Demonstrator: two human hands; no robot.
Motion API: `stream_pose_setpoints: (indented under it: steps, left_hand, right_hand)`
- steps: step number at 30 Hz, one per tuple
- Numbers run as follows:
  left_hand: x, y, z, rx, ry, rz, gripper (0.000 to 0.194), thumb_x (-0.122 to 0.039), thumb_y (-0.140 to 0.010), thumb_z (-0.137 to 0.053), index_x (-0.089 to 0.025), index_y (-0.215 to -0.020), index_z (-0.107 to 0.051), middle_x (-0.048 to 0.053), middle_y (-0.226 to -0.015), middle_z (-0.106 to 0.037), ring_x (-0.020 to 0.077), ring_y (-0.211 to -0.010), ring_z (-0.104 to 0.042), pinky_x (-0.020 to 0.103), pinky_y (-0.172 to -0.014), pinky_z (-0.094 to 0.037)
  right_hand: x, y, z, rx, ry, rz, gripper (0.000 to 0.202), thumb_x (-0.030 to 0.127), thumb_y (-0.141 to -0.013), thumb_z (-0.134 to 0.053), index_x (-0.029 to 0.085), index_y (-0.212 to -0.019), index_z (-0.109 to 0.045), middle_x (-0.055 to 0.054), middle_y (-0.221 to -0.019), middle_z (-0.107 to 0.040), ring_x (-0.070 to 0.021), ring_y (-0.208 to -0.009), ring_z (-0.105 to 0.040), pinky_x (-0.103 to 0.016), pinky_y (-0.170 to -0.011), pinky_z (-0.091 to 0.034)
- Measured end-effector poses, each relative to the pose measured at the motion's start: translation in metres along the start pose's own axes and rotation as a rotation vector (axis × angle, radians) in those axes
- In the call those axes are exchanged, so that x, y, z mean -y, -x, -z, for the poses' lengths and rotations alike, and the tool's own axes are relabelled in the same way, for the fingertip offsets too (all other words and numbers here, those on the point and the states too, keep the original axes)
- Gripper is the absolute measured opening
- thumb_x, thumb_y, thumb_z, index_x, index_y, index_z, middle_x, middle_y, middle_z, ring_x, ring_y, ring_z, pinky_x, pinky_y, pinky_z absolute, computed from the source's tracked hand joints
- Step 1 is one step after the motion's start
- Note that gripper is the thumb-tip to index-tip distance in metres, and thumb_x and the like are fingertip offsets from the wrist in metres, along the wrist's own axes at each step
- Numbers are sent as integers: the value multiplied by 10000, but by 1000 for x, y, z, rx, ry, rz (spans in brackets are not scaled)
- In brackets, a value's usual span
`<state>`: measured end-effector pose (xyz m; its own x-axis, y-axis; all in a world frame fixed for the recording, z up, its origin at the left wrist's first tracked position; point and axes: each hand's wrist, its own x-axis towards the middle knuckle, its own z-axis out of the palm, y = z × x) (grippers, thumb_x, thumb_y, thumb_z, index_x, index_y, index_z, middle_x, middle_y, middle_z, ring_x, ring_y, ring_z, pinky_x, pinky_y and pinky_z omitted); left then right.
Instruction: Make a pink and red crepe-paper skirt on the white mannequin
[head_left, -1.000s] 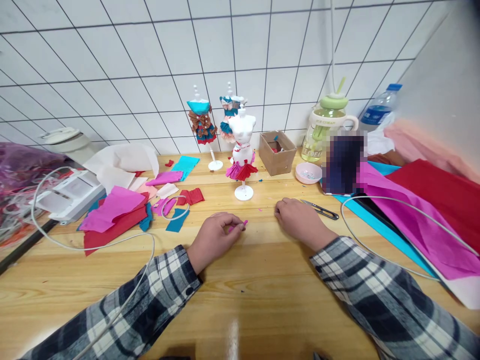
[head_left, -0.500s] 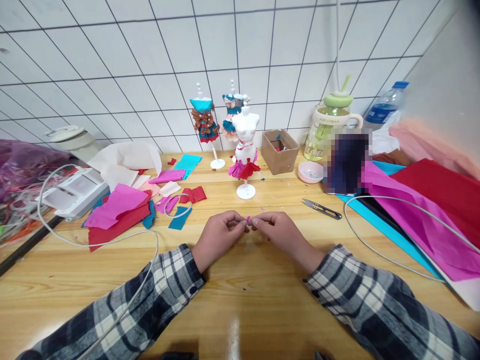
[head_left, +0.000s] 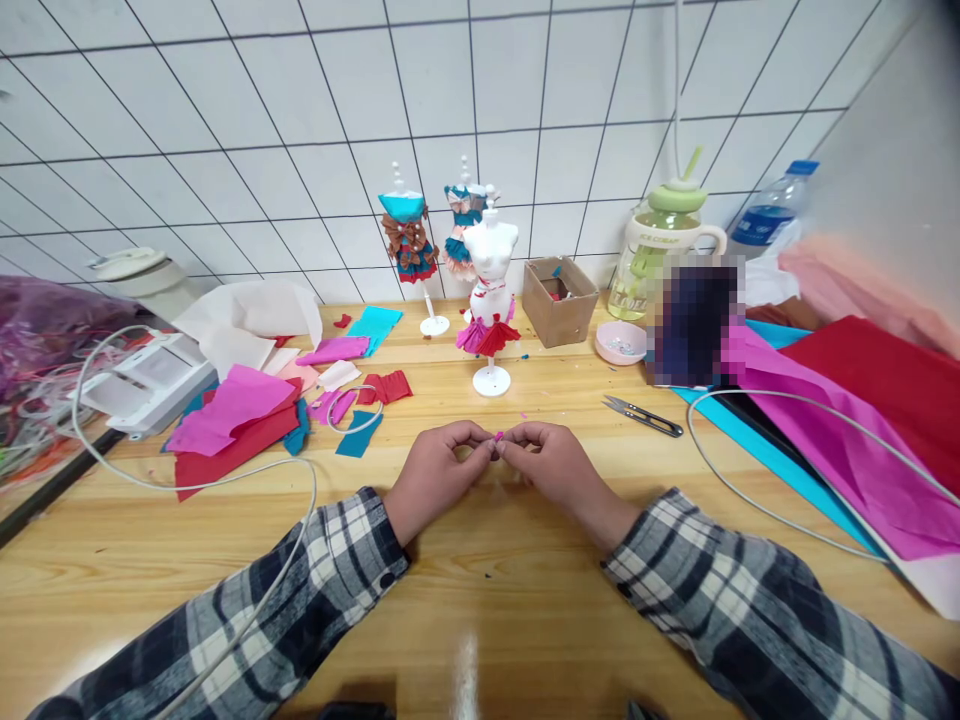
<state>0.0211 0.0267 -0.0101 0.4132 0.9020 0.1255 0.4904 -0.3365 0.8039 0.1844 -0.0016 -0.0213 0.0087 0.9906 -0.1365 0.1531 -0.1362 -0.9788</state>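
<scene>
Between their fingertips, my left hand (head_left: 446,468) and my right hand (head_left: 559,470) pinch a tiny magenta piece of crepe paper (head_left: 499,436); most of it is hidden by the fingers. Just behind them stands a white mini mannequin (head_left: 491,250) on a round base, wearing a magenta and red paper skirt (head_left: 491,337). Two dressed mannequins are farther back, one in blue and brown (head_left: 406,235), the other in teal and peach (head_left: 459,235). Thread snips (head_left: 643,416) lie on the table to the right of my right hand.
Paper scraps (head_left: 232,410) and a looped cable (head_left: 311,500) lie at left. A cardboard box (head_left: 560,305), a pink bowl (head_left: 621,343), and a drink jug (head_left: 660,240) stand behind. Coloured paper sheets (head_left: 840,430) and another cable (head_left: 787,540) cover the right side.
My right fingertips have shifted slightly left, closing against my left fingertips around the magenta piece. Less of it shows now. The other things stay in place.
</scene>
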Motion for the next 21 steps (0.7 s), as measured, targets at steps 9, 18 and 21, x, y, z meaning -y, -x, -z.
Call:
stream_pose_setpoints:
  steps: [9, 18, 21]
  left_hand:
    - [0, 2, 0, 12, -39, -54, 185, -323, -851, -569, -201, -841, -708, 9, -821, -744, 163, -771, -676, 259, -753, -507]
    - [-1, -1, 1, -40, 61, 22, 163, -290, -815, -588, -184, -814, -711, 26, -793, -747, 179, -753, -679, 285, -762, -529]
    - [4, -4, 1, -95, 114, 42, 164, -299, -806, -608, -182, -832, -721, 41, -844, -754, 192, -796, -684, 296, -781, -532]
  right_hand:
    - [0, 2, -3, -42, -11, -44, 234, 384, -732, -599, 155, -729, -648, 14, -594, -606, -89, -448, -475, -215, -442, -387]
    - [-1, 4, -3, -45, 57, 58, 207, 373, -748, -620, 167, -750, -642, -16, -681, -645, -100, -518, -534, -203, -456, -416]
    - [-1, 4, -2, -13, -65, 31, 237, 391, -751, -628, 174, -847, -639, -6, -686, -628, -119, -538, -565, -210, -429, -440]
